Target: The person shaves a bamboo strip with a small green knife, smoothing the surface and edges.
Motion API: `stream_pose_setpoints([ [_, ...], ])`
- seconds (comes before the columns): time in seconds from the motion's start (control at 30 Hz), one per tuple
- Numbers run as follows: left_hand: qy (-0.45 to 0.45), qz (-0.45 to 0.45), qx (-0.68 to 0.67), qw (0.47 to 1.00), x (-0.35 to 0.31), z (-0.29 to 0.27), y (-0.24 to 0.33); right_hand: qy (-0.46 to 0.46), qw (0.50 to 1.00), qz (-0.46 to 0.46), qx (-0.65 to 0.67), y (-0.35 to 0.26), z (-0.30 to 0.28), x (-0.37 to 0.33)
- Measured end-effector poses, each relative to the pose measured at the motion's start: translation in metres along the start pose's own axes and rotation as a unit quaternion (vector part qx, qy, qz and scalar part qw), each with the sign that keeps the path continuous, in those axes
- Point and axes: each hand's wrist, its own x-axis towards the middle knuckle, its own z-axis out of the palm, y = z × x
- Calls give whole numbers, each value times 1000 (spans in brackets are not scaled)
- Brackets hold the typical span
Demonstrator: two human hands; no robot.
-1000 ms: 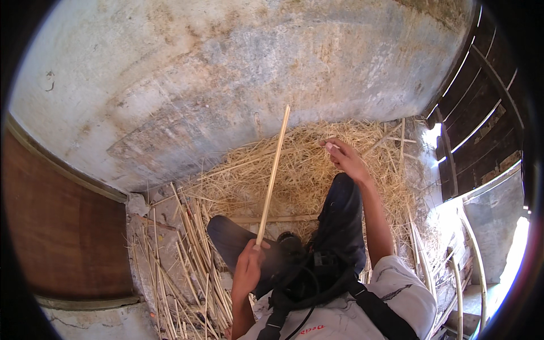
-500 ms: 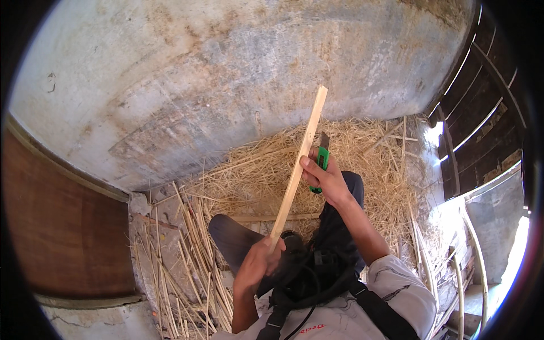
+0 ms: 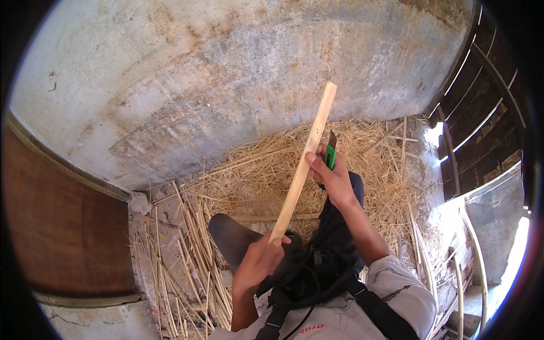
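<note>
A pale strip of wood or split bamboo [image 3: 304, 161] slants up and away to the right in front of me. My left hand [image 3: 259, 262] is closed around its near end. Higher up, my right hand [image 3: 333, 174] has its thumb pressed on the strip's side while its fingers hold a green utility knife [image 3: 330, 157]. The dark blade of that knife is out and points away, beside the strip with a gap between them. My right fingers are partly hidden behind the knife and strip.
Shavings [image 3: 379, 164] are heaped on the floor up to the stained wall [image 3: 238, 73]. Several thin sticks [image 3: 195, 266] lie at the left, near a brown wooden panel [image 3: 68, 221]. Long curved poles [image 3: 477, 255] stand at the right by the dark slatted wall [image 3: 481, 113].
The strip has shifted a little to the right and turned slightly in my hands. My right hand and the knife have moved slightly right with it.
</note>
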Motion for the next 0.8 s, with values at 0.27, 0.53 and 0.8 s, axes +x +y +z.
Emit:
stream_pose_setpoints([
  [0.27, 84, 18, 109, 990, 6, 4, 1, -19, 956, -168, -238, 20, -9, -32],
  [0.53, 115, 28, 133, 984, 15, 7, -1, -111, 837, -313, -434, 27, 6, -66],
  [0.8, 130, 44, 143, 980, 14, 9, 3, -80, 817, -337, -460, 26, 13, -67],
])
